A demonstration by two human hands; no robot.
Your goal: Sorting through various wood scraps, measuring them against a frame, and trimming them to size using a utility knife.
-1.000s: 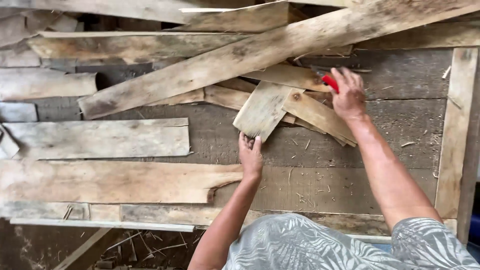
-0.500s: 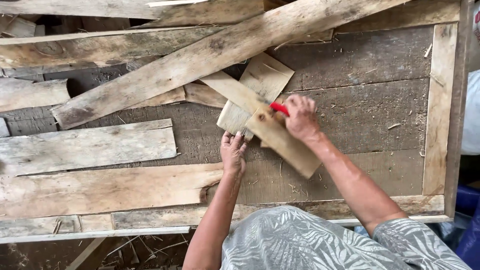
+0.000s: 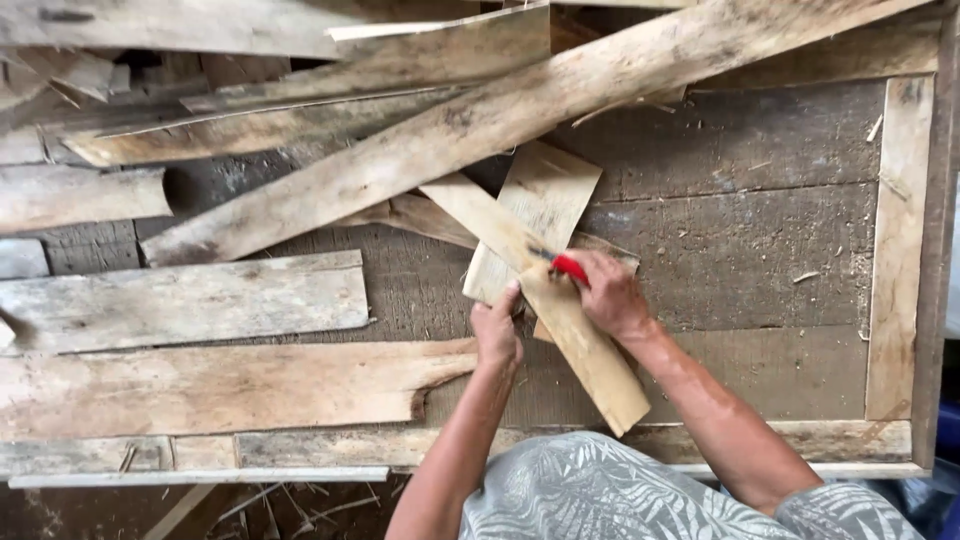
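Two bare hands work on a pale wooden slat at a rough workbench strewn with planks.

The left hand [image 3: 497, 332] presses down on the narrow slat [image 3: 560, 320], fingers curled against its edge. The right hand [image 3: 607, 293] is closed around a red-handled tool [image 3: 566, 266], its tip on the slat. The slat lies diagonally over a squarish board [image 3: 540, 200], below a long plank [image 3: 480, 130] crossing the workbench [image 3: 760, 220].

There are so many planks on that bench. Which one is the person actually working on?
The short pale slat lying diagonally near the bench's front edge. Both the left hand and the right hand rest on it; the other boards lie untouched.
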